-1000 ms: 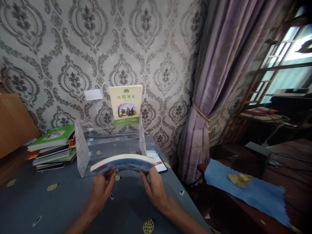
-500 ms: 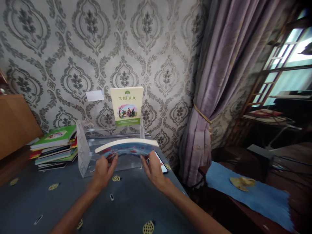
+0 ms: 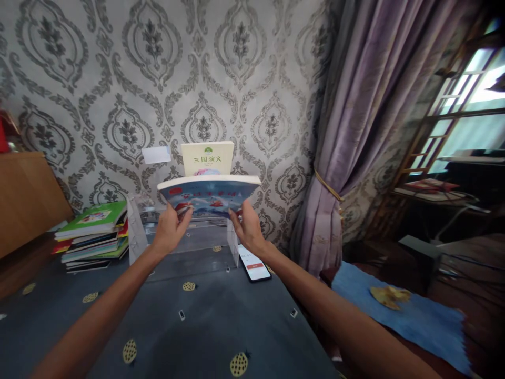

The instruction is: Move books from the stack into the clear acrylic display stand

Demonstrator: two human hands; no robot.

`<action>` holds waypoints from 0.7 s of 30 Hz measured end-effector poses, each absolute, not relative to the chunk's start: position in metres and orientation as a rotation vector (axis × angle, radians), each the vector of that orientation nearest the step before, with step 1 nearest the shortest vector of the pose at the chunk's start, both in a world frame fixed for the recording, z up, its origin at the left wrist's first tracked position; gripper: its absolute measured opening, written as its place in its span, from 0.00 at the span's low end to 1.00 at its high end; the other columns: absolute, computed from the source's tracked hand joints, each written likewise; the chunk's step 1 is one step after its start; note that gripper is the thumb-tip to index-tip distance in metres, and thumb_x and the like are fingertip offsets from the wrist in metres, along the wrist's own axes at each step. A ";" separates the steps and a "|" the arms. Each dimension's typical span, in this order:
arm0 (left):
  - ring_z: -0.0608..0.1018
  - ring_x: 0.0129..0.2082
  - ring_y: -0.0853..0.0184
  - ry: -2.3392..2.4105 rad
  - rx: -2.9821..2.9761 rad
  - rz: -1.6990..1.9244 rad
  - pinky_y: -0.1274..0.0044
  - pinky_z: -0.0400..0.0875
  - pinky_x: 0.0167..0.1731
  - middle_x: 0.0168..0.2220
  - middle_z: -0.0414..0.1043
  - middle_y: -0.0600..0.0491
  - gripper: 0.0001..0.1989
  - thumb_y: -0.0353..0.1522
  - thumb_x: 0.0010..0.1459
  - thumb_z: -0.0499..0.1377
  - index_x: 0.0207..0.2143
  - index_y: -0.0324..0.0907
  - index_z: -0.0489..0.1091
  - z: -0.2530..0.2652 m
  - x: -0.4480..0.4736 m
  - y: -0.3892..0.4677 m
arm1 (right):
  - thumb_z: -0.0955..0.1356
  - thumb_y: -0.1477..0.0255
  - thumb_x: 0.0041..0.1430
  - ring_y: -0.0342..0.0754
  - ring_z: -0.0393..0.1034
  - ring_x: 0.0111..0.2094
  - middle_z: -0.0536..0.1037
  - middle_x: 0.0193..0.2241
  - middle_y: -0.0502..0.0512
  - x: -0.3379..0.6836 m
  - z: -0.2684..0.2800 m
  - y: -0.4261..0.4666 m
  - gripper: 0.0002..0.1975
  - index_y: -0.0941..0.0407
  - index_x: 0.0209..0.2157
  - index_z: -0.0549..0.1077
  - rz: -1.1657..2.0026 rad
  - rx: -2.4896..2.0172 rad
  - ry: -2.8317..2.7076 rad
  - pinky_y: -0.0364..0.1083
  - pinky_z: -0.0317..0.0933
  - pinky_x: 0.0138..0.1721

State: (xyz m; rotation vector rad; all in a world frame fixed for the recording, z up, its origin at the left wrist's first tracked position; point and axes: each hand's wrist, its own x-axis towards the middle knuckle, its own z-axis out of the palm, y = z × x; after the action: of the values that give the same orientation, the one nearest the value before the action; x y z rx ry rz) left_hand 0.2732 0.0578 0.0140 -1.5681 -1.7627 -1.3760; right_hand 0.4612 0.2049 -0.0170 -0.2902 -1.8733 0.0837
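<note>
A blue-covered paperback book [image 3: 211,196] is held up level between both hands, its white page edge turned away and upward. My left hand [image 3: 170,227] grips its left side, thumb on the cover. My right hand [image 3: 248,226] grips the right side the same way. Below and behind the book stands a clear plastic rack [image 3: 137,237] on the table. In its back part a cream and green book [image 3: 208,158] stands upright against the wall, its lower half hidden by the blue book.
A stack of books [image 3: 94,237] lies left of the rack. Right of the rack is a phone [image 3: 255,267] with a lit screen. The table's right edge drops off beside the purple curtain [image 3: 347,158]. A blue cloth [image 3: 418,331] covers a lower surface at right.
Both hands have raised the blue book and moved it forward, above the rack. It was bowed and now looks flatter. It now hides the lower part of the cream book.
</note>
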 end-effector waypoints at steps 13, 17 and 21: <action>0.74 0.22 0.64 -1.641 -1.564 -1.209 0.75 0.68 0.30 0.19 0.64 0.58 0.17 0.43 0.62 0.56 0.44 0.39 0.66 0.081 0.263 0.078 | 0.58 0.62 0.71 0.55 0.68 0.37 0.72 0.41 0.60 0.445 0.049 0.250 0.15 0.53 0.54 0.58 0.085 -0.208 -1.835 0.54 0.68 0.40; 0.72 0.21 0.65 -1.610 -1.577 -1.200 0.75 0.67 0.30 0.19 0.63 0.60 0.19 0.42 0.61 0.57 0.48 0.38 0.65 0.085 0.261 0.082 | 0.59 0.63 0.71 0.55 0.68 0.37 0.72 0.43 0.61 0.440 0.053 0.260 0.18 0.53 0.58 0.56 0.078 -0.194 -1.842 0.55 0.69 0.41; 0.74 0.24 0.64 -1.606 -1.604 -1.208 0.75 0.68 0.32 0.23 0.69 0.56 0.21 0.44 0.62 0.56 0.49 0.37 0.65 0.084 0.258 0.086 | 0.58 0.63 0.71 0.54 0.69 0.37 0.72 0.43 0.60 0.438 0.052 0.267 0.17 0.52 0.57 0.57 0.077 -0.180 -1.861 0.56 0.69 0.42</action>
State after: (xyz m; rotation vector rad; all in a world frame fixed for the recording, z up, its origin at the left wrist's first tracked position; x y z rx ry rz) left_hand 0.2580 0.0860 0.0843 -1.6035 -1.6064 -1.2078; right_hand 0.4381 0.2672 0.0524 -0.1803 -1.8608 0.0767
